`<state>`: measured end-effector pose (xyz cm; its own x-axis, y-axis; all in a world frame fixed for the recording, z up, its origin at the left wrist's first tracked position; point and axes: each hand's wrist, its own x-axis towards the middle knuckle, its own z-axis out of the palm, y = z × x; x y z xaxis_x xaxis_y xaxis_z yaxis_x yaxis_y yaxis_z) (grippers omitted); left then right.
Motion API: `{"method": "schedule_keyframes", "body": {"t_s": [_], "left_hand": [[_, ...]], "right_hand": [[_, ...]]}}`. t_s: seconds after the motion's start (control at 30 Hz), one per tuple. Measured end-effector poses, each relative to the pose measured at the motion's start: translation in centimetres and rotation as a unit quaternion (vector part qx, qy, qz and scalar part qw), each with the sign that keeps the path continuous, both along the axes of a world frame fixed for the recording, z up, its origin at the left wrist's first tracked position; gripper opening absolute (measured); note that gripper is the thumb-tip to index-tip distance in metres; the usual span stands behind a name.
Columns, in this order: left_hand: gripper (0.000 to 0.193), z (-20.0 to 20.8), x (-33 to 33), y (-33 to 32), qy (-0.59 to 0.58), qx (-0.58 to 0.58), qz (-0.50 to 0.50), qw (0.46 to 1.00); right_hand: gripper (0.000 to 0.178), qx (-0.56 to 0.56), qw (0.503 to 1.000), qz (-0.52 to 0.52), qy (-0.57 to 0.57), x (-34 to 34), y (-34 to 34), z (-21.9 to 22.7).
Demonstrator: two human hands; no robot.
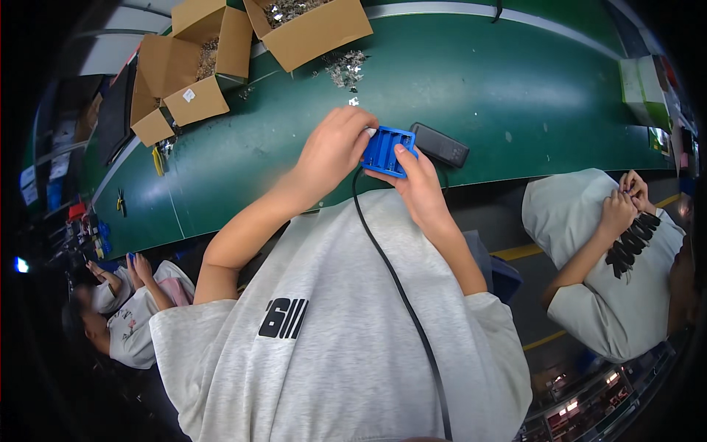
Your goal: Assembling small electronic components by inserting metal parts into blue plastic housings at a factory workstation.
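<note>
My right hand (420,184) grips a blue plastic battery case (384,152), its thumb lying over the right side and the other fingers underneath. Several long slots run along the open face of the case. At the upper left corner, my left hand (335,144) is closed, fingertips pinched together against the edge. A small whitish bit shows at those fingertips, too small to name. Just beyond the case, a black power bank (440,144) lies on the green table (515,88). A pile of small silvery metal pieces (346,70) sits farther back.
Cardboard boxes (317,37) holding small metal parts stand at the back left. Yellow-handled pliers (157,160) lie near them. A black cable (390,272) hangs down my front. Co-workers sit on both sides, one person's hands (624,205) at the right. A green-and-white box (644,92) stands far right.
</note>
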<state>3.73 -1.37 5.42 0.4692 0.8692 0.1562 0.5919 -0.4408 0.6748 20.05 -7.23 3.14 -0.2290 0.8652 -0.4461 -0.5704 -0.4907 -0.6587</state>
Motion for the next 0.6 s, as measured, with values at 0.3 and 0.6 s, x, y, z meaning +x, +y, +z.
{"method": "schedule_keyframes", "body": {"t_s": [0.3,0.6], "left_hand": [[0.026,-0.8,1.2,-1.9,-0.345,-0.384,0.127,0.847],[0.039,1.3,2.4,-3.7,-0.390,-0.272,0.035,0.879]], "right_hand": [[0.039,0.008,0.999,-0.044,0.014,0.4,-0.8,-0.4],[0.038,0.229,0.933,-0.116,-0.253,0.0,-2.5,1.7]]}}
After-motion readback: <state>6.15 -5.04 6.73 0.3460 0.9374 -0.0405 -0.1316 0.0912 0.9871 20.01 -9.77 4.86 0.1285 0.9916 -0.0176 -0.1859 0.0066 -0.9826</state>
